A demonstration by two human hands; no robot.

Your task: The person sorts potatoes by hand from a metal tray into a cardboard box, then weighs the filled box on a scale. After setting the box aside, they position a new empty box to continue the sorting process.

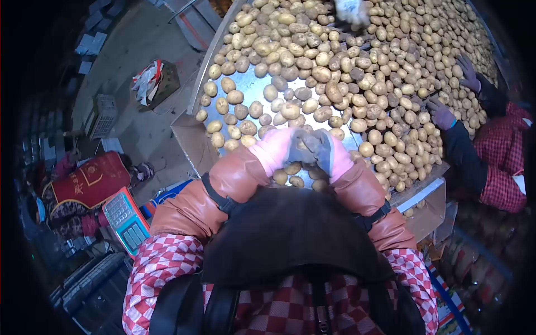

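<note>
Produce sorting and packing site. Evidence: a large sheet-metal worktop (254,89) fills the upper centre of the frame, heaped with loose yellow-brown potatoes (357,72). An orange-framed electronic weighing scale with keypad (126,219) sits at lower left. A bare concrete floor (134,56) occupies the upper left.
</note>
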